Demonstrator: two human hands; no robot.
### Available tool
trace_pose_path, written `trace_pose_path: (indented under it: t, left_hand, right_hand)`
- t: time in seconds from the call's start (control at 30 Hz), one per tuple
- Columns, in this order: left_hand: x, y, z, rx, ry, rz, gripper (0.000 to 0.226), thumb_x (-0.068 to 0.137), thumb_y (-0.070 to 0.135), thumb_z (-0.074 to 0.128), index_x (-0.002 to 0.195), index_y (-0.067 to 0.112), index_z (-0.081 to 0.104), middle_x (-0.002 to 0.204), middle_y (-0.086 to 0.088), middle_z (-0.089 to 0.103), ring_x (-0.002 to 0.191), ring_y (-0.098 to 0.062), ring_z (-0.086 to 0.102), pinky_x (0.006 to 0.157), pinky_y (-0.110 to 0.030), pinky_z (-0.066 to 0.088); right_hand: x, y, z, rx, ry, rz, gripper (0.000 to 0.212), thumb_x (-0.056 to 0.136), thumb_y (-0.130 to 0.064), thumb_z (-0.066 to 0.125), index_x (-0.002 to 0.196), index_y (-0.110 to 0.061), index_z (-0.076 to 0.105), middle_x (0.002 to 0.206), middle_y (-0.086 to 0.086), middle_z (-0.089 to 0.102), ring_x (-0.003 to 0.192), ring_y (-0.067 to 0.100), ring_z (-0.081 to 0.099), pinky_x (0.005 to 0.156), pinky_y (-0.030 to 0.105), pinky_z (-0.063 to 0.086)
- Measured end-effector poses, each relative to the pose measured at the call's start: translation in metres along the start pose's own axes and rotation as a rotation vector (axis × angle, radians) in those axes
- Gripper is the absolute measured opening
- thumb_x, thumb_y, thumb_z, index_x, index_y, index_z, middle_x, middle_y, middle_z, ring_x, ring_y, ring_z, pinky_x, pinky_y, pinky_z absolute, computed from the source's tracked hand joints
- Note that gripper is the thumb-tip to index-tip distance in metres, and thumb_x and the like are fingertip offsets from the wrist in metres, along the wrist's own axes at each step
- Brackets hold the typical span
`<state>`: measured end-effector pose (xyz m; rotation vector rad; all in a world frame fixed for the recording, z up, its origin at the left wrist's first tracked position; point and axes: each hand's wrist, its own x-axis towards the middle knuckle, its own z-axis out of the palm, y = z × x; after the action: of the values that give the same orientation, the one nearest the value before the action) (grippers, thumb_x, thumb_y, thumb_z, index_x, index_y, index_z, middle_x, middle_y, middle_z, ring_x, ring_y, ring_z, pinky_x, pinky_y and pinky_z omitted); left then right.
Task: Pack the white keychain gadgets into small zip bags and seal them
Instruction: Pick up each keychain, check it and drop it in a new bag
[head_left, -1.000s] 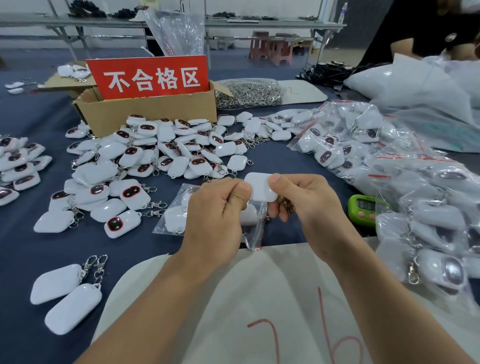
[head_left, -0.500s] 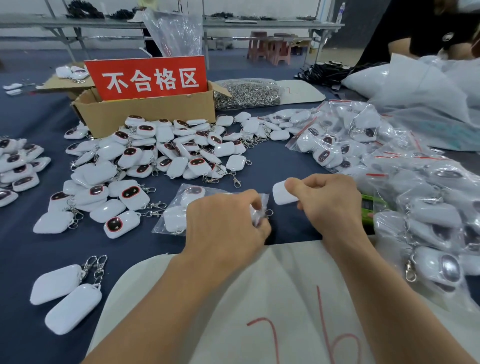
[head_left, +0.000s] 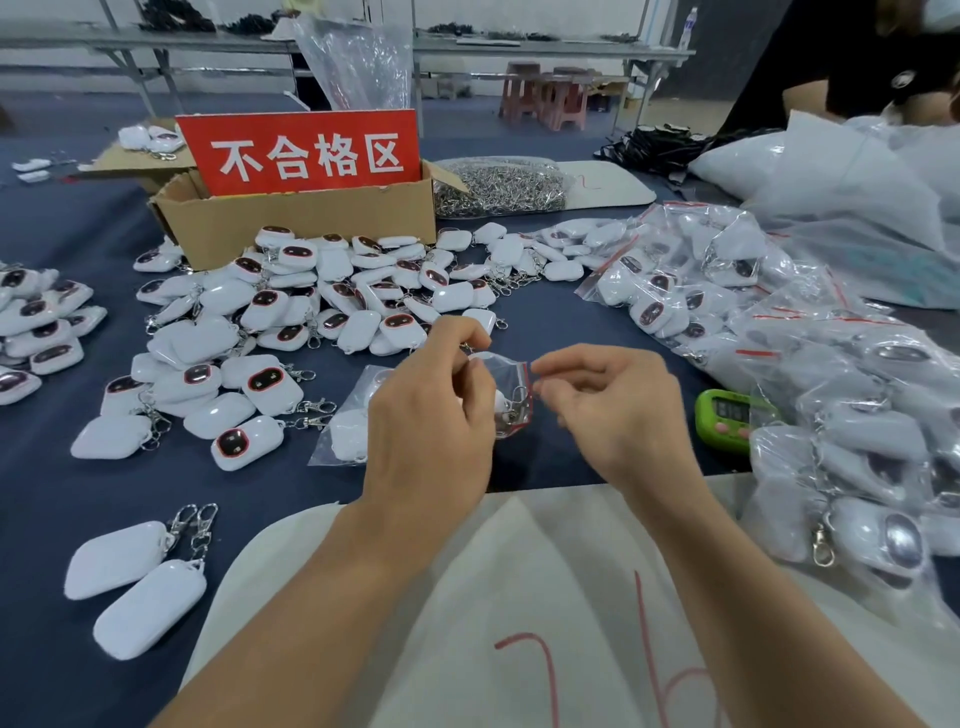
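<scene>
Above the blue table my left hand (head_left: 436, 415) grips a small clear zip bag (head_left: 506, 387) with a red strip; a white keychain gadget (head_left: 500, 401) and its metal clasp sit inside. My right hand (head_left: 613, 410) pinches the bag's red-striped mouth from the right with thumb and forefinger. A heap of loose white gadgets (head_left: 291, 322) spreads beyond and left of my hands. Another bagged gadget (head_left: 348, 431) lies flat just left of my left hand. Filled bags (head_left: 779, 332) pile up on the right.
A cardboard box (head_left: 296, 218) with a red sign stands at the back, a bag of metal clasps (head_left: 498, 184) beside it. A green timer (head_left: 727, 413) lies right of my right hand. White fabric (head_left: 519, 597) covers the near edge. Another person (head_left: 852, 67) is at far right.
The gadget my right hand held has gone into the bag. My left hand lifted the bag off the table, and my right hand now pinches its mouth.
</scene>
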<state>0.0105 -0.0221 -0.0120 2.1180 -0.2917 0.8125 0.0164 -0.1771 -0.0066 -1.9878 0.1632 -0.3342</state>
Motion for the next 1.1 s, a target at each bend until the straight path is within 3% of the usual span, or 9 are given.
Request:
trace_pose_path:
  t: [0.1,0.23,0.43,0.63,0.77,0.87,0.97,1.03,1.1]
  left_hand:
    - [0.000,0.000,-0.001,-0.013,-0.003,0.008,0.021,0.096,0.011,0.053,0.105,0.031,0.053,0.067,0.014,0.051,0.065,-0.004,0.049,0.062,-0.019,0.034]
    - [0.009,-0.003,-0.010,-0.056,0.088,-0.001,0.016,0.099,0.010,0.054,0.106,0.023,0.060,0.066,0.014,0.054,0.065,0.000,0.051,0.064,-0.009,0.035]
    - [0.050,-0.019,-0.045,-0.229,0.316,-0.123,0.021,0.095,0.010,0.055,0.099,0.031,0.058,0.067,0.019,0.058,0.060,-0.005,0.049,0.062,-0.029,0.039]
    - [0.081,-0.022,-0.082,-0.200,0.485,0.011,0.029,0.091,0.011,0.050,0.094,0.040,0.053,0.070,0.019,0.055,0.064,-0.009,0.051,0.064,-0.024,0.041]
    - [0.060,-0.028,-0.056,-0.102,0.259,-0.131,0.022,0.092,0.014,0.053,0.094,0.035,0.057,0.066,0.018,0.057,0.058,-0.003,0.050,0.058,-0.024,0.040]
    - [0.035,-0.027,-0.024,-0.039,-0.006,-0.156,0.021,0.091,0.012,0.059,0.094,0.033,0.058,0.064,0.017,0.061,0.056,-0.007,0.053,0.058,-0.024,0.038]
    - [0.014,-0.031,-0.001,0.064,-0.239,-0.172,0.023,0.091,0.014,0.059,0.095,0.036,0.054,0.066,0.011,0.060,0.064,-0.010,0.056,0.056,-0.019,0.039]
    - [0.007,-0.037,0.004,0.165,-0.346,-0.180,0.021,0.091,0.018,0.059,0.095,0.038,0.052,0.064,0.009,0.056,0.065,-0.010,0.054,0.059,-0.026,0.036]
    - [0.006,-0.040,0.005,0.199,-0.383,-0.168,0.018,0.089,0.020,0.060,0.092,0.037,0.053,0.066,0.014,0.055,0.066,-0.004,0.052,0.062,-0.028,0.034]
  right_hand:
    - [0.004,0.004,-0.004,-0.040,0.070,0.054,0.021,0.085,-0.015,0.072,0.085,-0.036,0.078,0.065,-0.020,0.072,0.055,-0.004,0.061,0.055,0.003,0.041]
    - [0.001,0.002,0.004,-0.042,-0.208,0.104,0.026,0.092,-0.016,0.065,0.110,-0.033,0.074,0.061,-0.007,0.072,0.053,-0.002,0.059,0.053,0.006,0.039]
    - [-0.002,0.000,0.007,-0.008,-0.218,0.129,0.019,0.090,-0.017,0.064,0.092,-0.030,0.078,0.072,-0.012,0.076,0.053,0.002,0.061,0.048,0.008,0.042]
    - [-0.005,0.002,0.011,-0.108,-0.215,0.103,0.024,0.089,-0.015,0.061,0.077,-0.031,0.075,0.068,-0.009,0.074,0.063,0.020,0.066,0.050,0.016,0.050]
    - [-0.003,0.007,0.017,-0.114,-0.136,0.062,0.025,0.091,-0.013,0.060,0.080,-0.031,0.075,0.068,-0.012,0.073,0.063,0.012,0.064,0.054,0.012,0.049]
    - [0.004,0.011,0.025,-0.144,-0.106,-0.025,0.032,0.095,-0.009,0.057,0.105,-0.034,0.076,0.094,-0.021,0.075,0.087,-0.006,0.064,0.079,0.008,0.047]
    - [0.020,0.017,0.031,-0.263,-0.131,-0.099,0.048,0.096,-0.006,0.051,0.134,-0.033,0.065,0.144,-0.009,0.056,0.133,0.006,0.048,0.096,0.006,0.026]
    - [0.033,0.020,0.035,-0.328,-0.167,-0.151,0.054,0.096,-0.003,0.049,0.143,-0.029,0.057,0.156,-0.005,0.044,0.147,0.014,0.034,0.101,0.007,0.021]
    - [0.044,0.021,0.042,-0.375,-0.212,-0.220,0.061,0.095,0.001,0.048,0.150,-0.025,0.049,0.161,0.000,0.039,0.153,0.020,0.026,0.117,0.024,0.025]
